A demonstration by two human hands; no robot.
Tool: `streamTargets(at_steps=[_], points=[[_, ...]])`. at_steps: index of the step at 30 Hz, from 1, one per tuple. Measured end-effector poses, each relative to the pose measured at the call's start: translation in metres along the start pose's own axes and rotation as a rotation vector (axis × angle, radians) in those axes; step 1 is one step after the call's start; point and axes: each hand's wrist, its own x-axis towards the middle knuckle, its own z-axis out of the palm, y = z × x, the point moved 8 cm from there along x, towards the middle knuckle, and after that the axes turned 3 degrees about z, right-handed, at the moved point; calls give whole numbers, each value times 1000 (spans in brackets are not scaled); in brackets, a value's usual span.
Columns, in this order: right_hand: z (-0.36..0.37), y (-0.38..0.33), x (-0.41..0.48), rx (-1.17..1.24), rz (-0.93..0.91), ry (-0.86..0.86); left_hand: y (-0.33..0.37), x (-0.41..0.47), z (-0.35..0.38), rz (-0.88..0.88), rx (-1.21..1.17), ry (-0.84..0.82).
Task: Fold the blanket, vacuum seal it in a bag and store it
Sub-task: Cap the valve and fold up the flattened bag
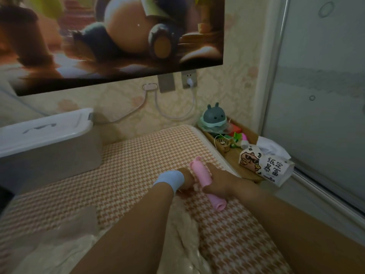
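A pink tube-shaped vacuum pump [201, 175] lies slanted on the checked bed cover near the bed's right edge. My right hand [219, 181] is wrapped around its middle. My left hand [186, 179], with a light blue wristband, touches the pump's left side; its fingers are mostly hidden. Below my arms lies a cream fluffy blanket [183, 230] inside a clear plastic bag [65, 238], which spreads across the lower left of the bed.
A grey storage box with a white lid [45, 143] stands on the bed at the left. A wooden side shelf [235, 153] holds a tissue pack [264, 165], a grey toy and small items. A screen hangs on the wall above. A glass door is at the right.
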Motion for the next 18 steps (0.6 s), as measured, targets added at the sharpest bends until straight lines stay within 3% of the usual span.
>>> streamTargets(at_steps=[1, 7, 18], points=[[-2, -3, -1, -19, 6, -1, -1, -8, -1, -15, -12, -33], [-22, -55, -2, -232, 15, 99, -27, -47, -65, 65, 93, 181], [20, -332, 28, -360, -464, 195, -180, -151, -259, 8, 221, 811]])
